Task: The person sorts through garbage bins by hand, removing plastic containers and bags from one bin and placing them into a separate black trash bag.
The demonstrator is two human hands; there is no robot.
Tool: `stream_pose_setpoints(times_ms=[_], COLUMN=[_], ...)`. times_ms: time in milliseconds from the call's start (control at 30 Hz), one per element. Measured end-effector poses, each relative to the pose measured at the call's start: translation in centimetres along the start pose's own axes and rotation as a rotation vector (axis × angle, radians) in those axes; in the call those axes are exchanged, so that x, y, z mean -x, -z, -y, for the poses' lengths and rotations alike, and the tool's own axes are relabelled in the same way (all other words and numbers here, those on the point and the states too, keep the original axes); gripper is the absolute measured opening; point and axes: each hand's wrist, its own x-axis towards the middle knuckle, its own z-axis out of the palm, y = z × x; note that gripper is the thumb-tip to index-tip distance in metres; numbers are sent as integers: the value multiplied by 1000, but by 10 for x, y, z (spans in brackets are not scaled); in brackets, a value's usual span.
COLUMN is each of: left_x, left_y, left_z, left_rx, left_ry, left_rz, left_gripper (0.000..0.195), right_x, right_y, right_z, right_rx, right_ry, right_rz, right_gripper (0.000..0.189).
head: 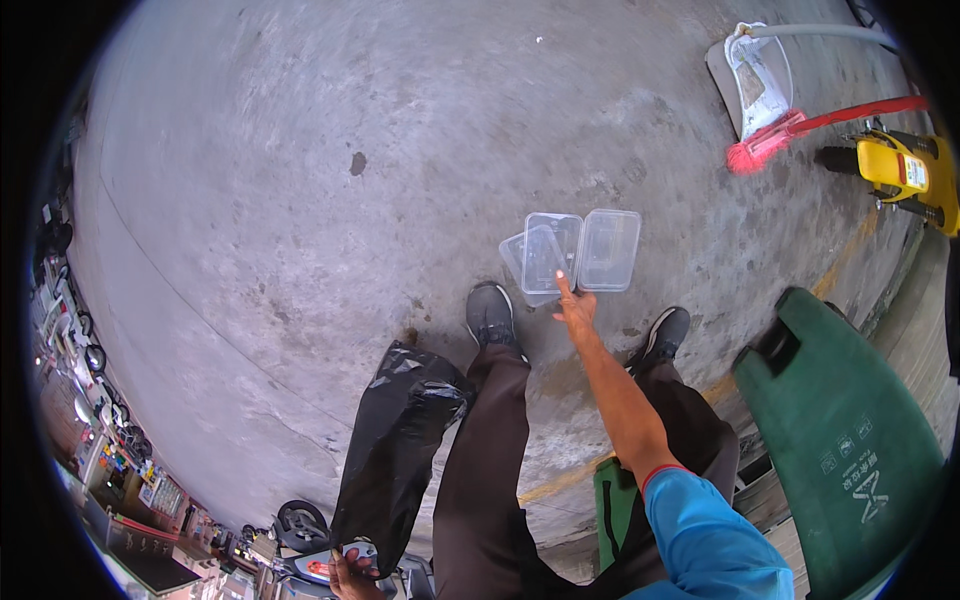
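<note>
My right hand (577, 305) reaches forward and grips clear plastic food containers at their near edge. One finger lies over the middle container (541, 259), while the other fingers are partly hidden. A second rectangular container (610, 251) sits side by side with it on the right. Beneath the middle one, a tilted clear plastic piece (514, 253) pokes out to the left. At the lower edge, my left hand (352, 576) holds the upper end of a black plastic bag (394, 450), which hangs down beside my left leg.
To the right stands a green wheeled bin (840, 442) with printed symbols; another green bin (606, 510) is partly behind my arm. A white dustpan (761, 82), a red broom (765, 142) and a yellow vehicle (904, 172) are at upper right. A motorcycle (302, 525) is at lower left.
</note>
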Motion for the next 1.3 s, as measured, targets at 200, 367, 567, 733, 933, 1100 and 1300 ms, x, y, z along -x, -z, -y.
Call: stream_pose_setpoints(times_ms=[200,367,567,733,933,1100,1300], left_x=[-2,-2,5,11,28,54,83], left_y=[-21,-32,-42,-44,-53,-75,-85], left_z=[-13,-27,-48,-57,-77,-95,-97], left_rx=[129,240,354,365,430,412,331], left_ry=[34,62,-25,-24,-31,-208,-258], left_rz=[17,61,115,143,226,253,304], left_gripper=[35,29,26,29,24,29,32], right_x=[-12,-17,-14,6,106,240,299], right_y=[-11,-17,-16,-3,42,72,27], right_z=[-24,-52,-63,-29,115,178,122], right_rx=[107,0,114,221,4,144,323], right_ry=[38,163,805,634,331,-210,-440], right_rz=[-127,-31,-88,171,509,1120,1209], right_gripper=[61,47,35,22,16,25,37])
